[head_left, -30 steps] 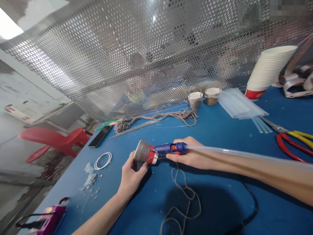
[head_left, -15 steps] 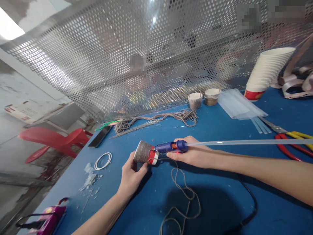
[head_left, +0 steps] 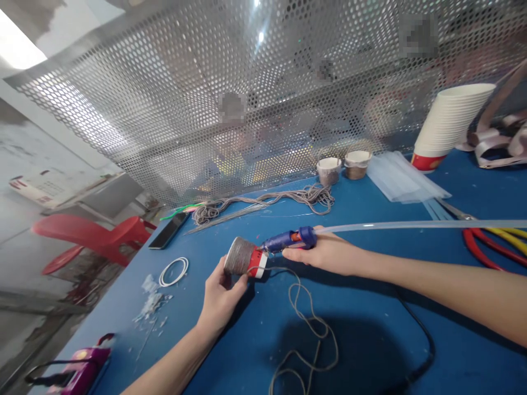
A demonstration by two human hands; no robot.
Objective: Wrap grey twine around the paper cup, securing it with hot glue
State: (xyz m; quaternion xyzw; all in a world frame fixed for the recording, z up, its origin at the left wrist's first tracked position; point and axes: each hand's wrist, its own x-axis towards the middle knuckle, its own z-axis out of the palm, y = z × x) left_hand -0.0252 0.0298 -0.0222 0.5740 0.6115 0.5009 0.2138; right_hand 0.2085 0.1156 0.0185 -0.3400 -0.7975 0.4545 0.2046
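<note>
My left hand (head_left: 224,296) is closed round a paper cup (head_left: 257,264) lying tilted on its side, its white base toward the right. Grey-brown cord (head_left: 241,257) winds round most of the cup, leaving a red and white band bare. The cord's loose end (head_left: 315,318) leaves the cup near my left thumb and loops over the table. My right hand (head_left: 329,253) grips a blue glue gun (head_left: 288,240), whose nozzle is at the red band; whether it touches I cannot tell. A long clear glue stick (head_left: 411,225) sticks out of the gun's back.
Two cord-wrapped cups (head_left: 328,171), a stack of paper cups (head_left: 450,123), glue sticks (head_left: 405,178) and red-and-yellow-handled scissors (head_left: 481,247) lie behind and right. A cord bundle (head_left: 263,200), phone (head_left: 168,230), glue scraps (head_left: 152,302) and purple power strip (head_left: 82,370) are left. A perforated metal screen (head_left: 185,99) borders the table.
My right hand has raised the back of the glue gun a little, and the long glue stick has swung up with it. The cup and my left hand are nearly still.
</note>
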